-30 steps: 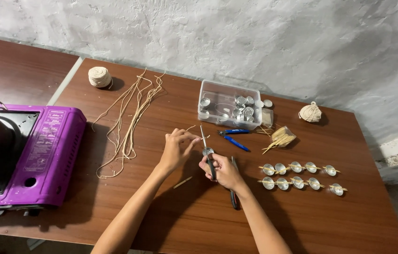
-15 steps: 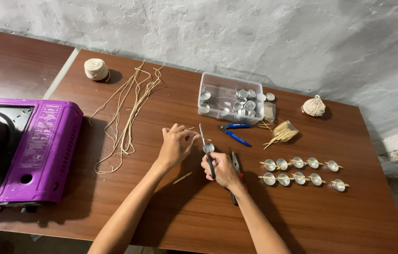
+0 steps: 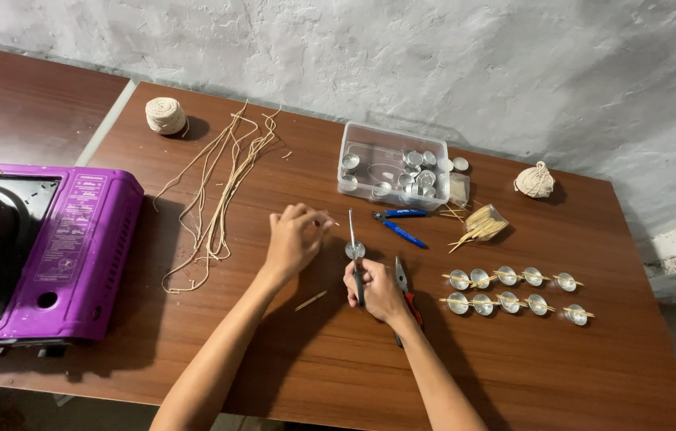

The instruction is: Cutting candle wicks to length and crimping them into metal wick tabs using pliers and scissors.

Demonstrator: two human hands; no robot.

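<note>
My right hand [image 3: 376, 291] grips a black-handled thin metal tool [image 3: 354, 239] that points away from me, with a small round metal cup [image 3: 354, 250] at its shaft. My left hand [image 3: 294, 239] hovers just left of the cup, fingertips pinched on a short pale piece of wick [image 3: 330, 222]. Red-handled pliers [image 3: 404, 281] lie on the brown table [image 3: 274, 359] against my right hand. A short wooden stick [image 3: 310, 301] lies between my forearms.
Blue-handled cutters [image 3: 398, 223], a clear box of metal cups [image 3: 390, 169], a bundle of sticks [image 3: 478, 225] and two rows of cups with sticks [image 3: 513, 291] lie to the right. Loose wick strands [image 3: 218, 191], two twine balls [image 3: 165, 116] [image 3: 535, 181] and a purple stove [image 3: 42, 247] are also present.
My left hand has drawn a little to the left, away from the cup. The tool in my right hand now stands straighter. The camera view shifted slightly.
</note>
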